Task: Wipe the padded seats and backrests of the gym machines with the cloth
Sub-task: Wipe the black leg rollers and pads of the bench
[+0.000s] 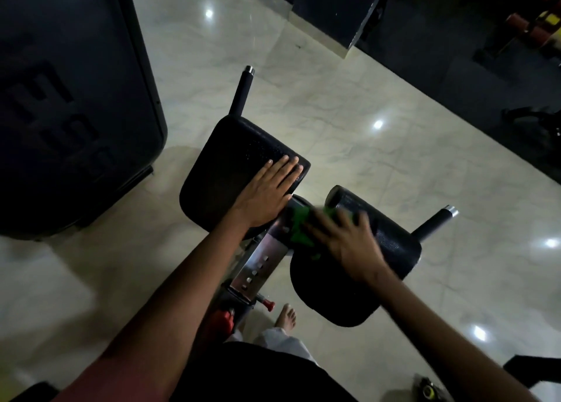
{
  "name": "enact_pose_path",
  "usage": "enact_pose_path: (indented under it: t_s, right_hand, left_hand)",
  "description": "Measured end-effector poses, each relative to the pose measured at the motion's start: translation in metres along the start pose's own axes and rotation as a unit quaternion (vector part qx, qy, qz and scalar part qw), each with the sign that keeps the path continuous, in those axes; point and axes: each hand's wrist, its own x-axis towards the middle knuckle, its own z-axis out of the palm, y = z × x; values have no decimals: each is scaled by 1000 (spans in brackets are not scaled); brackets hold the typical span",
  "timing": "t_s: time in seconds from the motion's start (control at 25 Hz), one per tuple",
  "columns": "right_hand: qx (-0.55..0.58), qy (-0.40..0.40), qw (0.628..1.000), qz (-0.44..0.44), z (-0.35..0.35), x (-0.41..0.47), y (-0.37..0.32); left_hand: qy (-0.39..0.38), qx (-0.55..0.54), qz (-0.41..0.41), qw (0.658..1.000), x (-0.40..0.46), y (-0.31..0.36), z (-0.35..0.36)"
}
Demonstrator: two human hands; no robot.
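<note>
- Resting flat on the left pad (230, 170), the left hand (267, 193) is lying palm down with its fingers straight and close together near the pad's far right corner.
- The right hand (346, 243) is pressing on a green cloth (299, 228) at the near-left part of the right pad (394, 243); its fingers are spread over the cloth, and motion blur is hiding whether they are curling into it.
- The cloth is lying partly on the right pad and partly over the metal frame (261, 265) between the two pads.
- Both pads are black, textured and rounded at the corners, each carrying a black handle with a silver end cap: one (243, 90) beyond the left pad, one (434, 222) to the right of the right pad.
- A red-tipped adjustment pin (267, 304) is projecting from the frame below the pads.
- The floor (349, 98) is glossy pale marble-patterned tile, reflecting several ceiling lights.
- A large dark machine housing (69, 98) is standing at the left; dark equipment and matting are filling the upper right.
- A bare foot (287, 315) is standing on the tile beside the frame.
</note>
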Motion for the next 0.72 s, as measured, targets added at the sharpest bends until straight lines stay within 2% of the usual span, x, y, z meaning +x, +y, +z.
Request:
enact_pose_path:
  t_s: [0.04, 0.12, 0.2, 0.32, 0.4, 0.52, 0.6, 0.72]
  right_hand:
    - [-8, -17, 999, 50, -13, 19, 19]
    - [35, -107, 988, 105, -26, 51, 56]
    - [62, -209, 974, 69, -33, 72, 71]
    - [-3, -220, 972, -77, -27, 91, 50]
    - [-21, -220, 965, -142, -21, 100, 41]
    - [32, -257, 957, -129, -33, 106, 71]
    - [9, -244, 959, -143, -34, 102, 80]
    - [-10, -238, 947, -217, -18, 97, 37]
  left_hand:
    - [-3, 0, -1, 1000, -1, 1, 0]
    - [-2, -1, -3, 1000, -2, 0, 1]
    - [2, 5, -2, 1000, -1, -2, 1]
    - [2, 13, 10, 1000, -3, -10, 4]
    - [17, 21, 16, 1000, -10, -19, 7]
    - [46, 22, 2, 999, -26, -33, 17]
    - [54, 21, -7, 998, -30, -33, 20]
    - [48, 13, -14, 999, -27, -28, 22]
